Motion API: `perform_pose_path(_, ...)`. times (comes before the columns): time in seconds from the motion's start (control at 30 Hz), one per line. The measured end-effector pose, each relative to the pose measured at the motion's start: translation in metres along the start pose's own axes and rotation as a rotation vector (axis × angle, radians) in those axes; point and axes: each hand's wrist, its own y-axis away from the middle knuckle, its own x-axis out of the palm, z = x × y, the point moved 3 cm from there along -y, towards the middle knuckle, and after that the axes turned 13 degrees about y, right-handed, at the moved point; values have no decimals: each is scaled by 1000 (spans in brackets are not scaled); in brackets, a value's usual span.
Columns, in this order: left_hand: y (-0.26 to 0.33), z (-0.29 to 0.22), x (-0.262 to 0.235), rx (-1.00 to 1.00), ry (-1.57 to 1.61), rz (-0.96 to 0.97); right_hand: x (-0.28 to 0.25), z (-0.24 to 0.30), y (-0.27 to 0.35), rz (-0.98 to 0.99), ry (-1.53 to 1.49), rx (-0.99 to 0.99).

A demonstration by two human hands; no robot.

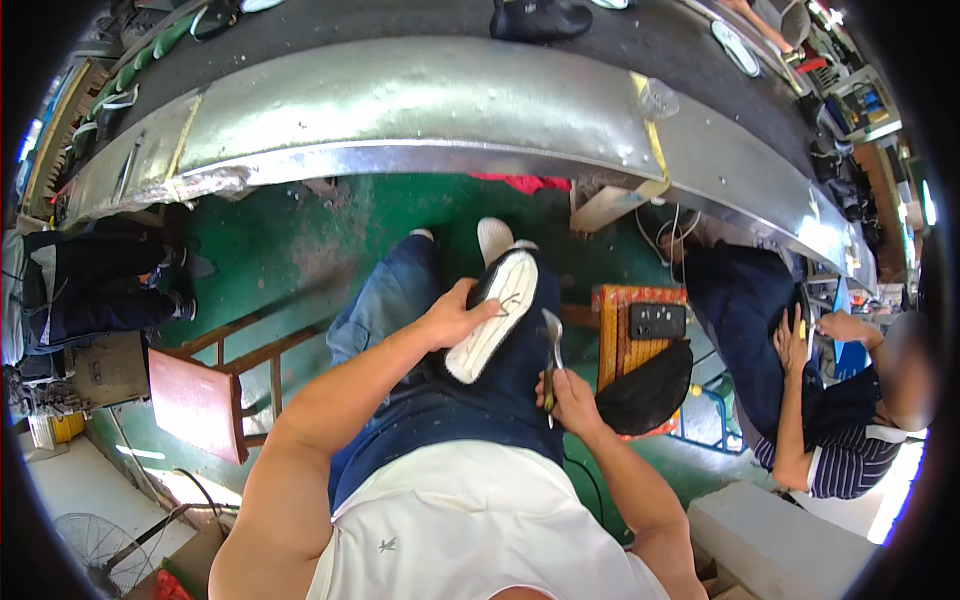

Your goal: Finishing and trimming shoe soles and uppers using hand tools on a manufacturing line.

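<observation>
On my lap lies a black shoe with a white, sole-less underside turned up, its toe pointing away from me. My left hand grips it by its left side, with the thumb on the white bottom. Dark thin strands lie across that bottom near the thumb. In my right hand, just right of the shoe and apart from it, is a hand tool with a shiny metal head and a partly hidden handle. Its exact kind cannot be made out.
A metal-edged bench with a dark belt carrying shoes runs ahead. A stool at my right bears a phone and a black cloth piece. A wooden stool stands left. A co-worker sits at right.
</observation>
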Motion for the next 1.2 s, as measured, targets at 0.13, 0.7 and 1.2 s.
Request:
perform_pose_path(0.13, 17, -42, -9, 44, 694, 62, -4, -10, 5, -24, 29, 26)
perform_pose_path(0.7, 7, -193, -66, 196, 1406, 259, -3, 39, -10, 75, 397, 43)
perform_pose_path(1.2, -73, -208, -163, 823, 35, -508, -103, 293, -129, -750, 1411, -803)
